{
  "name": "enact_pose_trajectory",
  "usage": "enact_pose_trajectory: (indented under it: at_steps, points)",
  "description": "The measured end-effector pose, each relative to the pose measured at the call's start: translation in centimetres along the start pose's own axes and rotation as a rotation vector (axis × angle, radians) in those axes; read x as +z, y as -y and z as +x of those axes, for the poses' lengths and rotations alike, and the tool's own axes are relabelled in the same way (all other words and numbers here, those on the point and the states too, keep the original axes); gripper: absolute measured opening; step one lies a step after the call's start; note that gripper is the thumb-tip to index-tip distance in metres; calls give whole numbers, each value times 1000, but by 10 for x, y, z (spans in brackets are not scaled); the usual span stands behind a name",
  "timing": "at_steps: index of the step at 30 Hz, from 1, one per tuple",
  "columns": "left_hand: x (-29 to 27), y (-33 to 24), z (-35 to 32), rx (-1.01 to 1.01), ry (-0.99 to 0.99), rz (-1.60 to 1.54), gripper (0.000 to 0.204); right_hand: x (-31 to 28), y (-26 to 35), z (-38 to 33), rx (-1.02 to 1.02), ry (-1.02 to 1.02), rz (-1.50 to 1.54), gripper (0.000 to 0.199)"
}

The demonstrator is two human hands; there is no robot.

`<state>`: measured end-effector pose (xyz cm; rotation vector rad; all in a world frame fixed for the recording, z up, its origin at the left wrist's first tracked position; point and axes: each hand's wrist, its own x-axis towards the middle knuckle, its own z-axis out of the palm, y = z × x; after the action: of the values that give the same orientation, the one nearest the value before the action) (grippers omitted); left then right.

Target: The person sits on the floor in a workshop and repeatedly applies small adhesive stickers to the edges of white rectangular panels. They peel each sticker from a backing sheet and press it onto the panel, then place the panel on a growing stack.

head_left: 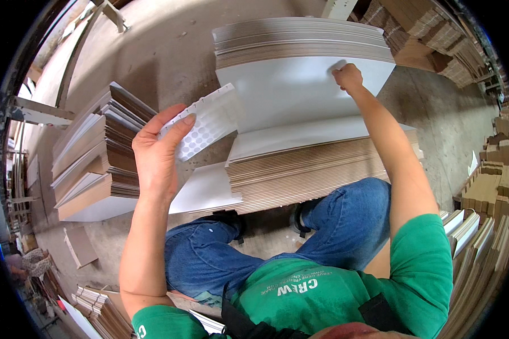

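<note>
My left hand (155, 152) is raised and grips a white sheet of small round stickers (209, 121), thumb across its near edge. My right hand (348, 76) reaches forward with fingers bunched, its fingertips pressing on the white face of a tilted board (288, 93). That board leans against a tall stack of white-faced boards (300, 37) at the back. Below it lies a lower stack of brown-edged boards (316, 164) with a white top. I sit with blue-jeaned knees close to that stack.
A messy pile of white and brown boards (104, 158) sits to the left on the concrete floor (169, 51). One white board (206, 189) lies flat by my knees. More board stacks (481, 237) stand at the right, and cardboard piles (430, 28) at the back right.
</note>
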<state>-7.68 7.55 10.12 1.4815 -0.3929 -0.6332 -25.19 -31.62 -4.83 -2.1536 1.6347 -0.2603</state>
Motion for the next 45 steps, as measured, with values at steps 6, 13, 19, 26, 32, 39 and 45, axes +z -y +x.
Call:
enact_pose_trajectory:
  at_steps: [6, 13, 19, 26, 32, 39, 45]
  points:
    - [2, 5, 3, 9, -1, 23, 28, 16, -3, 12, -30, 21, 145, 29]
    - [1, 8, 5, -17, -13, 17, 28, 11, -20, 20, 36, 351, 648, 13]
    - [4, 12, 8, -22, -23, 26, 29, 16, -43, 34, -126, 365, 534, 13]
    - [5, 15, 9, -25, -17, 32, 29, 16, -33, 25, -199, 222, 381, 22]
    - [4, 16, 9, -14, -19, 60, 28, 14, -21, 18, -155, 133, 306, 26]
    - [7, 12, 8, -11, -26, 86, 25, 6, -40, 26, -388, -94, -34, 31]
    - [-5, 30, 28, 88, -193, 31, 43, -1, -70, 30, -317, 38, 245, 33]
